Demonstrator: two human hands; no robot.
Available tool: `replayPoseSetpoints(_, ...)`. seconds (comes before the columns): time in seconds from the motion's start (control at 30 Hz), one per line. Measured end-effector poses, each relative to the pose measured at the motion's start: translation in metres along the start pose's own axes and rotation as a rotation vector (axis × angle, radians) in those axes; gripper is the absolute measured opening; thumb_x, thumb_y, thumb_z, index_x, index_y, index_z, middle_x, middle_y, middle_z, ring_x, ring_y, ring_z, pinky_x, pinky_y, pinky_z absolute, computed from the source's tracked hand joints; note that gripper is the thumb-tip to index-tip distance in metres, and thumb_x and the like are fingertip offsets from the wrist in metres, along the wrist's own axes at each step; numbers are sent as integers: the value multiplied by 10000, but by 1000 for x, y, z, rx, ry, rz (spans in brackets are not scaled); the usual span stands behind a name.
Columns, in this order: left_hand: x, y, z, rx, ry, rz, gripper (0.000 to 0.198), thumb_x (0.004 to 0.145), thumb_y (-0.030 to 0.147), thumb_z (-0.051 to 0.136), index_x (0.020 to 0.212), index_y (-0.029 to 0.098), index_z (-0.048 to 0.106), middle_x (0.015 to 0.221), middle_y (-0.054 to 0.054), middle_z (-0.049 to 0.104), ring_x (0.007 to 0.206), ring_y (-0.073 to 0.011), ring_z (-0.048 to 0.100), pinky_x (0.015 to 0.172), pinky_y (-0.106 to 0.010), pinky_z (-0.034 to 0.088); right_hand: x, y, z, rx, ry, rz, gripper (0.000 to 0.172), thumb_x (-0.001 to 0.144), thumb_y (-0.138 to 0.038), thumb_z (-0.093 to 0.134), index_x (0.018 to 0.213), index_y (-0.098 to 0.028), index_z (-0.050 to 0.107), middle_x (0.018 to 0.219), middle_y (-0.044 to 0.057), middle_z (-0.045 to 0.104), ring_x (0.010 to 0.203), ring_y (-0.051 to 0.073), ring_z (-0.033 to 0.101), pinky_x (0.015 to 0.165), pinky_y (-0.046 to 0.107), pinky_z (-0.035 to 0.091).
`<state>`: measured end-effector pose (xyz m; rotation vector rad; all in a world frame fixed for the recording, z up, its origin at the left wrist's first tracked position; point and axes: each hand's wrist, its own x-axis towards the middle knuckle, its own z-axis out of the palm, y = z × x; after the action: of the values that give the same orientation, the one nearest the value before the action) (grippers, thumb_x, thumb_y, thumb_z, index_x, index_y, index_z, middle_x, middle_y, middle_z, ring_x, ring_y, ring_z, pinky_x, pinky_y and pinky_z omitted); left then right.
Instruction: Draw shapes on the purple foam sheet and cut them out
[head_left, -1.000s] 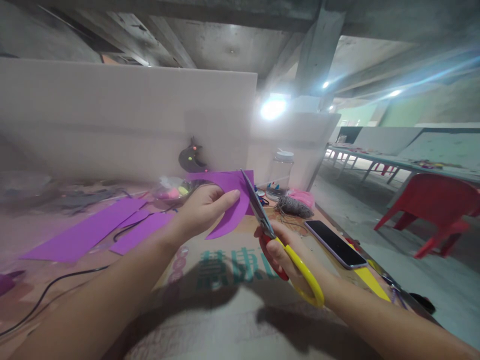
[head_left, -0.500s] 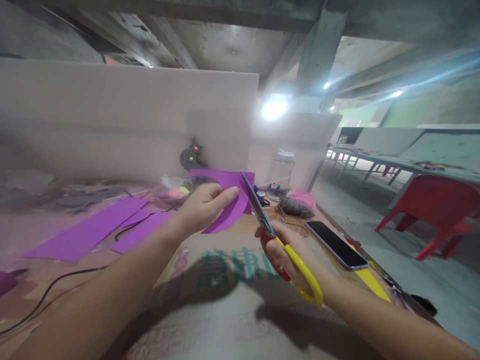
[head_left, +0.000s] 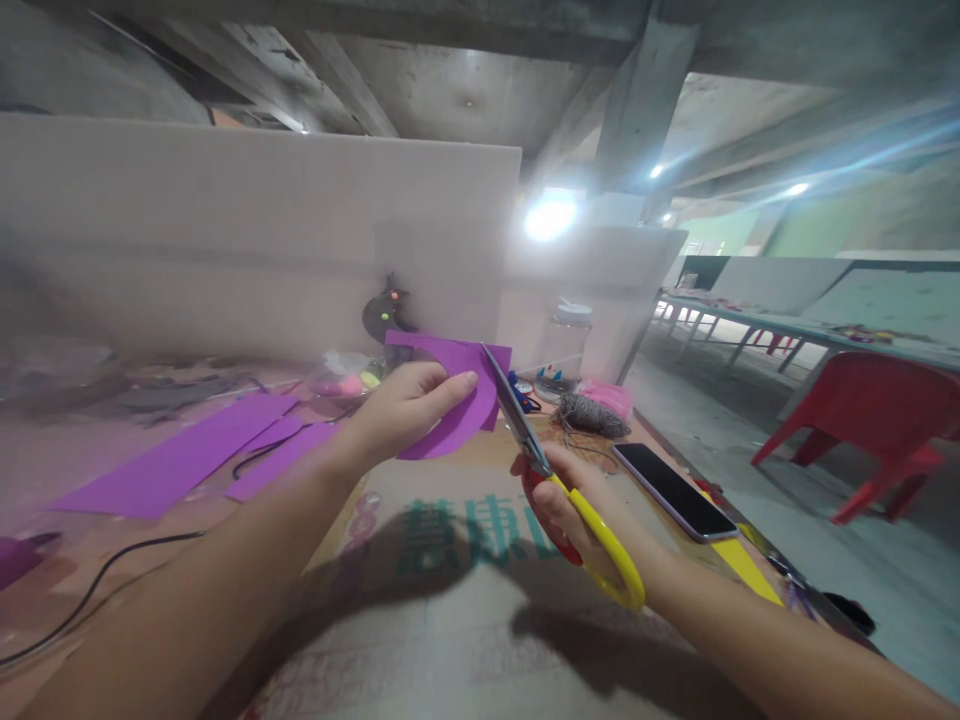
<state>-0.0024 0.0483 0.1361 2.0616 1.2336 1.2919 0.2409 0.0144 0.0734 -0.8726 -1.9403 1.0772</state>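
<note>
Pinched under the thumb of my left hand [head_left: 416, 408] is a purple sheet [head_left: 466, 412] with a curved edge, held up above the table; whether it is paper or thin foam I cannot tell. My right hand [head_left: 566, 500] grips scissors [head_left: 540, 455] with yellow and red handles. Their blades point up and away, and the upper blade lies across the right part of the sheet. The other blade is mostly hidden. Flat purple pieces [head_left: 180, 455] lie on the table to the left of my left hand.
A phone [head_left: 675, 492] lies right of my right hand, a yellow strip [head_left: 746, 570] beside it. Grey yarn [head_left: 592, 414] and a clear jar [head_left: 564, 350] stand behind. A black crescent shape [head_left: 382, 315] is near the white panel [head_left: 255, 230]. A red chair [head_left: 877, 420] stands at right.
My left hand has turned the purple sheet slightly, its lower curved tip shifting up and left. The scissors and my right hand stay almost in place.
</note>
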Motion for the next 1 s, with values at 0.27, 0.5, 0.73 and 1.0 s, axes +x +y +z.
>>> replayPoseSetpoints(0.27, 2, 4, -10, -57, -91, -58, 534, 831, 686, 606, 621, 196, 560, 605, -5, 576, 548, -135, 552, 502, -230, 450, -3, -2, 2, -34, 9, 18, 627, 909, -798, 528, 1082, -196, 566, 656, -63, 395, 530, 102, 339, 474, 242, 274)
replayPoseSetpoints(0.5, 4, 2, -10, 2, 40, -71, 545, 878, 674, 533, 659, 184, 631, 694, -47, 680, 676, -182, 644, 641, -271, 517, -1, 2, 1, -59, -8, -12, 621, 928, -779, 519, 1118, -189, 564, 710, -44, 429, 560, 105, 354, 473, 239, 288)
replayPoseSetpoints(0.73, -4, 4, -10, 137, -201, 4, 499, 919, 607, 488, 758, 171, 669, 651, -13, 627, 592, -157, 584, 539, -240, 430, -4, 10, -1, -80, -150, -137, 589, 1015, -722, 373, 1268, -204, 493, 915, 28, 517, 732, 144, 473, 655, 276, 460)
replayPoseSetpoints(1.0, -11, 12, 2, 87, -274, 35, 495, 961, 550, 484, 639, 188, 582, 573, 11, 553, 506, -118, 492, 467, -227, 326, -8, 3, 1, -12, -165, -151, 566, 998, -703, 451, 1297, -226, 505, 1025, 60, 527, 882, 190, 505, 805, 319, 496)
